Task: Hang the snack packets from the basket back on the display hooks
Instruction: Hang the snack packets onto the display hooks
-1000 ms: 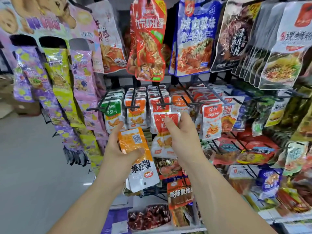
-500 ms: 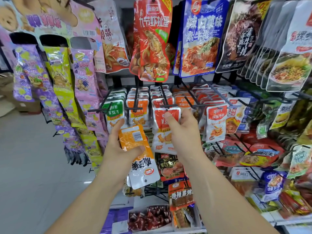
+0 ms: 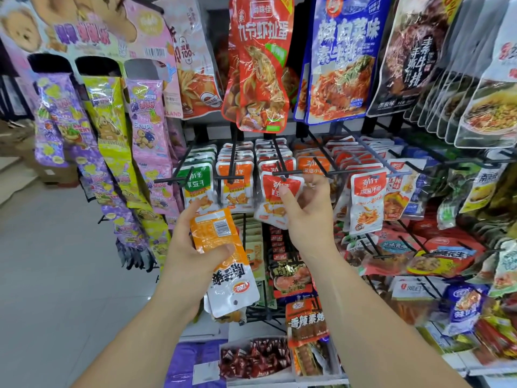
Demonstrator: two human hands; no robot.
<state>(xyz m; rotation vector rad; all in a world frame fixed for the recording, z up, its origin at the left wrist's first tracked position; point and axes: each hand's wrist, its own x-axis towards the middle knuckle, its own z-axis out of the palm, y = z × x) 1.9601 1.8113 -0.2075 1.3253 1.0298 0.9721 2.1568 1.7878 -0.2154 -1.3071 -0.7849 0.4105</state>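
Here, a stack of orange-and-white packets [image 3: 223, 247] is gripped by the curled fingers of the left hand [image 3: 187, 256], long axis slanting down-right, hang-hole end lowest. A red packet [image 3: 272, 203], hung upright on a hook [image 3: 279, 166], is touched by the thumb of the right hand [image 3: 310, 217], fingers [image 3: 319, 186] half-curled; whether it is pinched cannot be told.

Bright even light; glare on foil packs, edges warped, slightly blurred
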